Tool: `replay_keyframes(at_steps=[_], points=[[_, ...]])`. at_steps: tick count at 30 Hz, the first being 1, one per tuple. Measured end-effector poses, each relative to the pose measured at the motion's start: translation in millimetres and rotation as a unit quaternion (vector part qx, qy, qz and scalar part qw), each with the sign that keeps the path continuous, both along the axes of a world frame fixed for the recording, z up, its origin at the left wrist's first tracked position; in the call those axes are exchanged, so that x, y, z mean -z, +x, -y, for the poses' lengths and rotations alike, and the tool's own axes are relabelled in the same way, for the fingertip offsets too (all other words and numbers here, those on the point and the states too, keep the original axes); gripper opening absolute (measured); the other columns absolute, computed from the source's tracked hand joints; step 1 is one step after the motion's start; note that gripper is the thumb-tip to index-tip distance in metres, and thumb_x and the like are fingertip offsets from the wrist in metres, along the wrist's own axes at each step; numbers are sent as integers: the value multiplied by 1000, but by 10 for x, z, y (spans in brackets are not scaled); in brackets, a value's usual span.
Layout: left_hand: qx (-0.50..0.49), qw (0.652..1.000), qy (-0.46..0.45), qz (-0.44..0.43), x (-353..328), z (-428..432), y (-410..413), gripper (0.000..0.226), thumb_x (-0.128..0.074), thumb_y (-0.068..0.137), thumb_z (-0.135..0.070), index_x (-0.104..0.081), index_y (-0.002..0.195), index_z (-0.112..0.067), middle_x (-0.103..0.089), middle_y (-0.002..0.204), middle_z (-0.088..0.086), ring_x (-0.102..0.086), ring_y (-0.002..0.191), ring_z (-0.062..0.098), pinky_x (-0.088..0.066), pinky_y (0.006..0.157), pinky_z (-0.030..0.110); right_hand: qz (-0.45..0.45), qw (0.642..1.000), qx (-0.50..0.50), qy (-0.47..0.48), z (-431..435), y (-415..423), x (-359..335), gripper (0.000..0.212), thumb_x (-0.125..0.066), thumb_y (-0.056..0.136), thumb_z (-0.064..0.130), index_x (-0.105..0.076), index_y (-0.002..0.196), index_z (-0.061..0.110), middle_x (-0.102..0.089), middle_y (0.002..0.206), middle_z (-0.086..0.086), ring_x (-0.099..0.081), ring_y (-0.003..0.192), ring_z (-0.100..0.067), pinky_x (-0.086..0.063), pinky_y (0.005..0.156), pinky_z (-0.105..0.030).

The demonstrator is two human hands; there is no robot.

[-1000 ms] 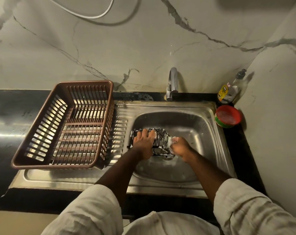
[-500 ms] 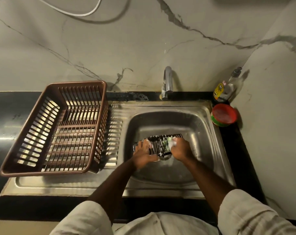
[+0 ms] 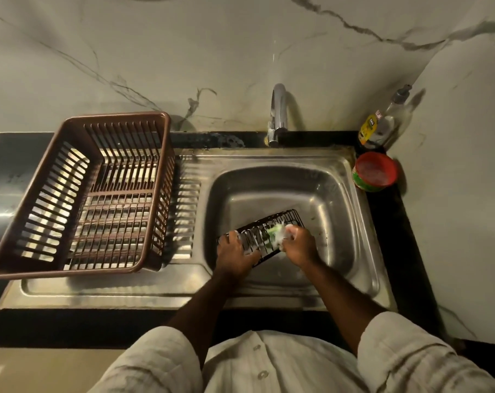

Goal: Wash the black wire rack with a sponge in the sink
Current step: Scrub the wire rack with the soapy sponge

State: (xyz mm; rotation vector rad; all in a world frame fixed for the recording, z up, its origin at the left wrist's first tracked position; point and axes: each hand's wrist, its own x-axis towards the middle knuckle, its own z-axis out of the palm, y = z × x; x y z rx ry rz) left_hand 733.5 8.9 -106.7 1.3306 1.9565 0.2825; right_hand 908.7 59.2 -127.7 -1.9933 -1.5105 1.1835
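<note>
Over the sink basin (image 3: 269, 191), my left hand (image 3: 235, 255) grips the near left end of the black wire rack (image 3: 289, 215), fingers curled over its edge. My right hand (image 3: 300, 246) is clamped on a green sponge (image 3: 277, 233) white with foam, pressing it onto the rack's right half.

Change from half a second ago: the rack now lies more on a slant, right end farther from me, and more of the sponge shows. A second ago my left hand was farther up on top of the rack; it has since shifted to the near edge.

Rack: thin dark wires in close parallel rows, rectangular, wet and glinting. It sits low in the basin, toward the near side.

Sink: brushed steel, rounded corners, ribbed draining board on the left; a pale soapy smear lies under my wrists. Curved chrome tap (image 3: 278, 109) stands behind.

Brown slotted plastic basket (image 3: 121, 116) rests on the draining board; steel shows through its slats. Round red tub (image 3: 375, 171) at the sink's far right corner holds a pale, cloudy mass. Behind it stands a clear pump bottle (image 3: 382, 124) with a yellow label; contents not readable. Veined marble wall, black counter (image 3: 14, 154).
</note>
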Motion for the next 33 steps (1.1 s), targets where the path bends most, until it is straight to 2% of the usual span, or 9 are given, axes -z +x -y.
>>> replay_keyframes(at_steps=[4, 7, 10, 16, 18, 23, 27, 30, 33], points=[[4, 1000, 8, 13, 16, 116, -60, 77, -59, 78, -61, -48, 133, -8, -44, 125, 10, -44, 119, 29, -39, 102, 38, -46, 993, 101, 28, -30, 44, -80, 35, -64, 84, 7, -54, 116, 18, -70, 104, -6, -69, 83, -23, -57, 72, -40], [1, 999, 31, 11, 42, 162, -90, 62, -69, 84, -43, -46, 130, -8, -45, 123, 11, -47, 117, 29, -42, 101, 38, -20, 995, 80, 63, -114, 87, -178, 31, -67, 83, 9, -58, 112, 14, -66, 98, 3, -63, 83, -16, -44, 67, -22], [-1, 999, 39, 5, 50, 185, -73, 62, -70, 83, -44, -45, 128, -10, -45, 122, 11, -51, 112, 30, -42, 97, 36, 3, 995, 20, 94, -196, 34, -196, 24, -68, 82, 11, -66, 107, 14, -72, 99, 2, -65, 84, -13, -41, 61, -6], [20, 999, 12, -23, 36, 240, -53, 79, -61, 78, -56, -41, 137, -7, -42, 128, 11, -46, 118, 30, -42, 98, 36, 115, 983, -115, 86, -135, -146, -122, 42, -61, 81, 12, -67, 122, 14, -68, 120, -10, -62, 113, -31, -51, 94, -34], [24, 999, 3, -37, 74, 212, -58, 88, -51, 76, -65, -38, 139, -5, -41, 130, 13, -45, 121, 34, -42, 99, 38, 133, 980, -121, 82, -103, -150, -112, 38, -63, 81, 13, -68, 119, 15, -68, 116, -11, -63, 109, -31, -52, 89, -32], [-17, 999, 6, -35, 42, 115, -42, 74, -72, 87, -43, -33, 138, -6, -41, 138, 19, -45, 125, 38, -43, 100, 47, 125, 982, -139, 23, -69, 52, -70, 10, -65, 76, 24, -68, 86, 21, -71, 96, -3, -66, 93, -24, -53, 80, -29], [-2, 1000, -5, -29, 56, 141, -50, 79, -67, 86, -50, -32, 141, -6, -38, 140, 18, -43, 127, 38, -42, 102, 46, 102, 986, -130, 21, -206, 179, -99, 19, -72, 77, 14, -75, 96, 13, -76, 95, -7, -71, 89, -21, -50, 73, -20], [35, 998, -11, -41, 83, 162, -74, 85, -47, 79, -64, -37, 137, -4, -40, 130, 15, -44, 121, 37, -39, 103, 41, 87, 991, -76, 60, -361, 182, -150, 35, -73, 77, 13, -74, 111, 13, -75, 109, -5, -70, 98, -20, -44, 79, -14], [41, 998, -8, -38, 74, 169, -80, 83, -50, 79, -60, -36, 139, -4, -40, 129, 15, -43, 121, 36, -40, 103, 41, 92, 985, -146, 29, -309, 111, -121, 27, -73, 77, 14, -73, 104, 16, -75, 105, -6, -70, 94, -21, -51, 80, -21]])
